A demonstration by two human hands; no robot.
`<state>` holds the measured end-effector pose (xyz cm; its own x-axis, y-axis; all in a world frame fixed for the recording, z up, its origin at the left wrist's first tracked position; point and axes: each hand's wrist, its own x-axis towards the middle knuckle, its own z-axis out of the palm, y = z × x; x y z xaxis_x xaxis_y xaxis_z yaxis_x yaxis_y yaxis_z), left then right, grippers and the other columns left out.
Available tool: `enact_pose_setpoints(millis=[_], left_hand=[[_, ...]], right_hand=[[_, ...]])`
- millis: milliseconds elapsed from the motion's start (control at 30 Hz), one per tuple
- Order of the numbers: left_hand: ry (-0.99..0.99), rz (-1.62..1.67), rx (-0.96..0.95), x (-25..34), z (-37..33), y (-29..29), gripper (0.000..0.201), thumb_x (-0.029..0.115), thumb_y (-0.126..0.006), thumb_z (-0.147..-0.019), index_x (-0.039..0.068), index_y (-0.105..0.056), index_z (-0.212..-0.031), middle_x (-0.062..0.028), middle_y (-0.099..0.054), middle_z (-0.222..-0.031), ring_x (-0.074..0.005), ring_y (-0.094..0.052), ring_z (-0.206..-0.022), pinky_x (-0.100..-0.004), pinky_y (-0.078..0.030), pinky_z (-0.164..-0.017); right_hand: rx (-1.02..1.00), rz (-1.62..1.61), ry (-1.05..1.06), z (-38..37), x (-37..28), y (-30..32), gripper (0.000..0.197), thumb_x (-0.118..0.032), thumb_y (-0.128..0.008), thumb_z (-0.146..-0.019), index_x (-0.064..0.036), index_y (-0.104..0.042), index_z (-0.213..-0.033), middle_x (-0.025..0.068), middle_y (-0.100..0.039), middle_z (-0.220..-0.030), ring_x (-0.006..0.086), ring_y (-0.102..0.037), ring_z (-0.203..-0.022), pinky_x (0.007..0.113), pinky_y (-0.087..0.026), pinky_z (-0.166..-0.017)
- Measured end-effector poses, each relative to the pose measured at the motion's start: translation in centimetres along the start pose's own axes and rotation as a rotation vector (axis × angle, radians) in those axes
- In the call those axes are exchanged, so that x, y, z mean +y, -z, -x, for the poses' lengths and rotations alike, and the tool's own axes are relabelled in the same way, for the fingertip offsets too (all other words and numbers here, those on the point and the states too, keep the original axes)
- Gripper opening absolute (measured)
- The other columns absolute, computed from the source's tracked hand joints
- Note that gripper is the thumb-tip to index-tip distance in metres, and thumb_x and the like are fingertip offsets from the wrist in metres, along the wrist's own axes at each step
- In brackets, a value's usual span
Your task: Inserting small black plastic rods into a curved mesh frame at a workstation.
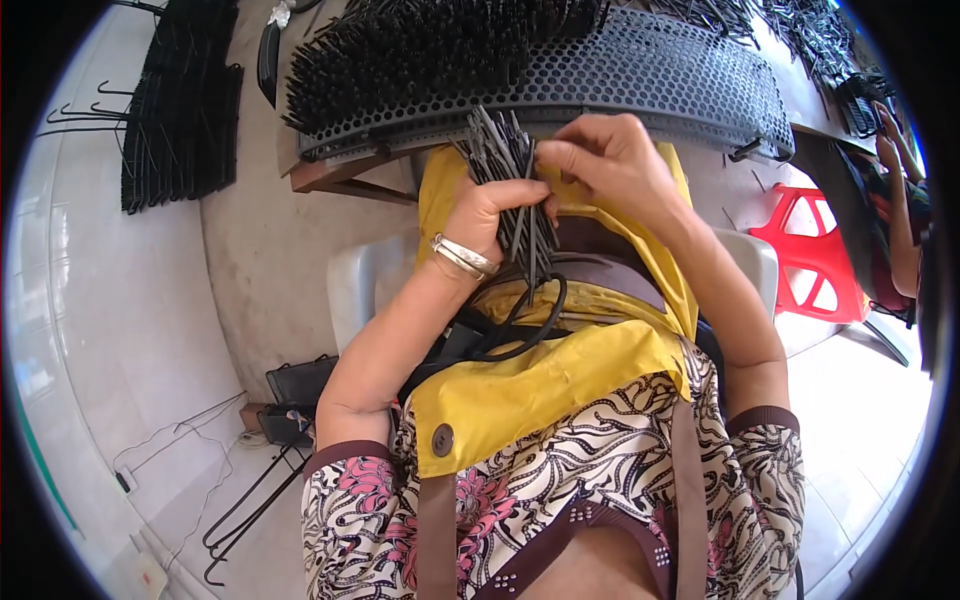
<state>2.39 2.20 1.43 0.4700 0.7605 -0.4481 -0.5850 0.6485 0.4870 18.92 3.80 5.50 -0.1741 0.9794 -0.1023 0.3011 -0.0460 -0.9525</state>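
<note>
My left hand is wrapped round a bundle of thin dark grey rods, held upright over my lap. Two silvery bangles circle that wrist. Close by on the right, my right hand has its thumb and forefinger pinched together beside the bundle's upper part. What lies in that pinch, if anything, is too small to make out. Ahead of both hands lies a perforated black panel, its left part crowded with upright black pins. Beneath the bundle, a black cable-like loop rests on my yellow apron.
Black racks with wire hooks stand against the left wall. Loose rods are heaped at the far right of the table. A red plastic stool stands on the right, with another person's arm beyond. Long bent rods lean at lower left.
</note>
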Motion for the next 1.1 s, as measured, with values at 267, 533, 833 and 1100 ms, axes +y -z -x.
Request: enact_pose_setpoints(millis=[267,533,833,1100], left_hand=[[-0.077,-0.41,0.03,0.1,1.2,-1.2,0.021,0.001,-0.062,-0.073,0.001,-0.058,-0.093,-0.0072,-0.062,-0.074,-0.0177,-0.06,-0.063,-0.0281,-0.05,-0.057],[0.037,-0.31,-0.001,-0.5,2.8,-0.1,0.03,0.0,-0.068,-0.066,0.001,-0.059,-0.095,-0.0058,-0.063,-0.081,-0.0147,-0.061,-0.072,-0.0277,-0.05,-0.067],[-0.02,-0.412,0.014,-0.5,3.0,-0.2,0.032,-0.005,-0.066,-0.062,0.0,-0.059,-0.092,-0.0052,-0.063,-0.083,-0.0141,-0.06,-0.072,-0.0273,-0.049,-0.068],[-0.006,-0.426,-0.023,-0.2,3.4,-0.2,0.036,-0.004,-0.067,-0.059,0.001,-0.059,-0.094,-0.004,-0.062,-0.084,-0.0134,-0.059,-0.074,-0.0268,-0.048,-0.069]], right_hand=[[-0.072,-0.145,-0.224,1.6,0.8,-0.8,0.025,-0.02,-0.064,-0.079,0.0043,-0.062,-0.075,0.0051,-0.059,-0.057,0.0073,-0.048,-0.042,0.021,-0.038,-0.039],[-0.151,-0.364,-0.35,4.9,1.2,-0.9,0.014,-0.011,-0.06,-0.081,0.0028,-0.06,-0.079,0.0023,-0.055,-0.06,0.0065,-0.05,-0.049,0.02,-0.038,-0.043],[-0.165,-0.42,-0.358,5.5,0.5,-0.7,0.014,-0.011,-0.061,-0.08,0.0026,-0.059,-0.08,0.0029,-0.056,-0.061,0.0073,-0.052,-0.051,0.02,-0.04,-0.045],[-0.221,-0.41,-0.347,4.7,1.3,-1.0,0.019,-0.011,-0.07,-0.072,0.0035,-0.059,-0.078,0.0043,-0.057,-0.061,0.009,-0.05,-0.046,0.021,-0.039,-0.041]])
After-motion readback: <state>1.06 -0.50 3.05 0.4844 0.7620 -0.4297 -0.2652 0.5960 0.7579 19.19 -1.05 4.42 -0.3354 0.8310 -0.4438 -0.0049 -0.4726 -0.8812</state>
